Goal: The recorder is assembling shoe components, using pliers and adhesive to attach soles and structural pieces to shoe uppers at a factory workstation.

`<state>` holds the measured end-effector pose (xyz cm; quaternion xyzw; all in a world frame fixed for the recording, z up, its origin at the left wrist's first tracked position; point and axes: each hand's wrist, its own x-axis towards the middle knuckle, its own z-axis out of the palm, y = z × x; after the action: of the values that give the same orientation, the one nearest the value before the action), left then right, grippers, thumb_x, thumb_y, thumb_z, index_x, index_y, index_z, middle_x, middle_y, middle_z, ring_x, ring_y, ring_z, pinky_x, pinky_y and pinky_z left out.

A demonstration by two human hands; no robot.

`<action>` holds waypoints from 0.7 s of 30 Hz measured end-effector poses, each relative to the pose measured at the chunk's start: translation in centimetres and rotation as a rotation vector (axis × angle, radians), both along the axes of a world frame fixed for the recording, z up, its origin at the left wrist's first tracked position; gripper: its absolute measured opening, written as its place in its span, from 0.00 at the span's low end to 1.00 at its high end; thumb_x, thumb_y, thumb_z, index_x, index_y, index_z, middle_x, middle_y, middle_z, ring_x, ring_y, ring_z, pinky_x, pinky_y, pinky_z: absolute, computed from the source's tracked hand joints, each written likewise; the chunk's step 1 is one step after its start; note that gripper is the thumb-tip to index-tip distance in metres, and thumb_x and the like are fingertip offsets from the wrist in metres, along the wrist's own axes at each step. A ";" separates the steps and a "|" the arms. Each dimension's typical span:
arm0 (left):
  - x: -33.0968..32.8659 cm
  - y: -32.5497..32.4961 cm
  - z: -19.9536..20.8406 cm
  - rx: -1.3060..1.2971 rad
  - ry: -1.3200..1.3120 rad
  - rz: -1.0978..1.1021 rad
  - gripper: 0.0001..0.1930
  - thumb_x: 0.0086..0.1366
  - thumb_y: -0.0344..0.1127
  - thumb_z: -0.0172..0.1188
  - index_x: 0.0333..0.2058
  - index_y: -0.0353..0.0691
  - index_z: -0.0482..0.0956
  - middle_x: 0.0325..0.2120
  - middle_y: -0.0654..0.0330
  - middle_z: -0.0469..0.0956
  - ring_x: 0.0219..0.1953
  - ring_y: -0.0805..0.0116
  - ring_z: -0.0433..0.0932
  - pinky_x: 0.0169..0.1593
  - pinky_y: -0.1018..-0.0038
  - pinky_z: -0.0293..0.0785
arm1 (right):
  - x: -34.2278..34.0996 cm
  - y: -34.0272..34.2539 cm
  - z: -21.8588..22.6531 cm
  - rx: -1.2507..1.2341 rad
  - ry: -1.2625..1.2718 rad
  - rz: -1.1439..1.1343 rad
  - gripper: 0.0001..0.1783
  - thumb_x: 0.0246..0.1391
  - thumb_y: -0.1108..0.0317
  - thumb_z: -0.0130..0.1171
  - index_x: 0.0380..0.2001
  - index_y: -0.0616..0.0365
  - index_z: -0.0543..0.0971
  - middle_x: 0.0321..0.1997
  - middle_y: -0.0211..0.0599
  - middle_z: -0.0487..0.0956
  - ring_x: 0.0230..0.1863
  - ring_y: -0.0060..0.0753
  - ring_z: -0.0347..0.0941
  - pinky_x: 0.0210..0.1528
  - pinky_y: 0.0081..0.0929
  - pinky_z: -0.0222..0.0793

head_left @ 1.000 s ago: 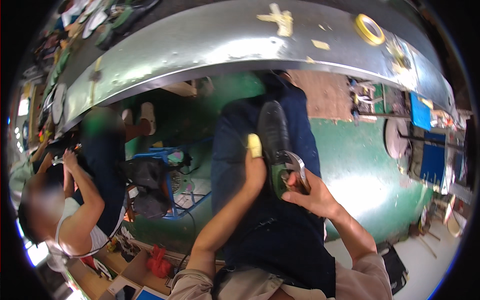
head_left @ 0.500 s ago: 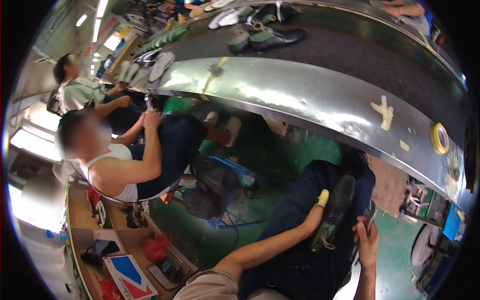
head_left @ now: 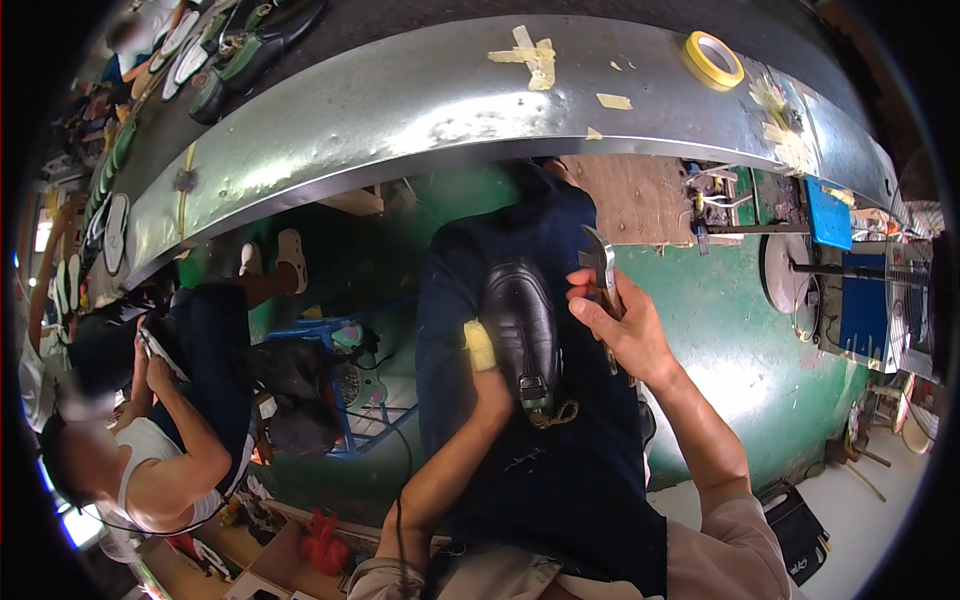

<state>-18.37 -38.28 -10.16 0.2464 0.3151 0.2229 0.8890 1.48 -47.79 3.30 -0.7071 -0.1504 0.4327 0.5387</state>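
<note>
A black leather shoe (head_left: 523, 315) lies on my dark-clad lap with its toe pointing away from me. A green last (head_left: 540, 406) shows at its heel end, with a loop of cord on it. My left hand (head_left: 486, 368) grips the shoe's left side. Yellow wrapping (head_left: 479, 345) covers one of its digits, and the other fingers are mostly hidden. To the right of the shoe and apart from it, my right hand (head_left: 632, 330) is closed around metal pincers (head_left: 601, 255). Their curved head points up and away, and the handles come out below the hand.
A metal-edged bench (head_left: 400, 130) runs across the far side, with a yellow tape roll (head_left: 714, 60) and tape scraps on it. More shoes (head_left: 240, 65) stand at far left. A seated co-worker (head_left: 170, 440) and a blue-framed stool (head_left: 350, 400) are at left.
The whole view has swung to the right. My right hand has come up beside the shoe, bringing the pincers into clear view. The left hand stays at the shoe.
</note>
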 end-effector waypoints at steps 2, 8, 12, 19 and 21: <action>-0.3 -0.6 -0.5 0.036 0.103 0.065 0.42 0.78 0.74 0.44 0.70 0.40 0.72 0.61 0.57 0.80 0.59 0.61 0.83 0.66 0.62 0.79 | -0.1 0.1 0.4 0.021 0.002 0.017 0.22 0.68 0.64 0.72 0.59 0.63 0.80 0.50 0.34 0.85 0.50 0.21 0.79 0.58 0.24 0.76; -0.7 -0.1 -0.5 0.038 0.050 -0.019 0.44 0.78 0.75 0.42 0.72 0.41 0.70 0.64 0.55 0.79 0.61 0.59 0.81 0.68 0.61 0.78 | -0.2 0.4 0.2 0.110 -0.022 0.011 0.25 0.67 0.62 0.74 0.59 0.65 0.80 0.53 0.36 0.86 0.55 0.22 0.80 0.61 0.26 0.75; -0.4 0.0 0.6 0.066 0.097 -0.048 0.45 0.79 0.75 0.39 0.74 0.41 0.67 0.66 0.53 0.77 0.65 0.58 0.79 0.71 0.59 0.76 | -0.3 1.0 0.3 0.131 -0.061 0.004 0.24 0.67 0.61 0.74 0.58 0.64 0.80 0.50 0.32 0.85 0.48 0.19 0.78 0.55 0.23 0.75; -0.5 0.6 2.2 0.017 -0.096 -0.226 0.47 0.78 0.77 0.34 0.78 0.43 0.60 0.72 0.52 0.70 0.70 0.56 0.74 0.74 0.58 0.72 | 0.0 3.4 2.6 0.083 -0.105 0.145 0.22 0.66 0.66 0.75 0.58 0.63 0.80 0.52 0.26 0.84 0.42 0.13 0.70 0.48 0.19 0.72; -0.6 0.7 1.6 0.006 -0.158 -0.257 0.47 0.78 0.77 0.34 0.78 0.44 0.59 0.72 0.52 0.69 0.71 0.56 0.74 0.74 0.58 0.72 | 0.1 4.0 2.9 0.081 -0.182 0.197 0.21 0.65 0.62 0.76 0.54 0.61 0.81 0.46 0.25 0.84 0.34 0.13 0.64 0.39 0.21 0.67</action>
<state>-18.95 -37.58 -8.52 0.2693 0.2091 0.1268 0.9315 1.54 -43.84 6.25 -0.7030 -0.2847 0.4110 0.5058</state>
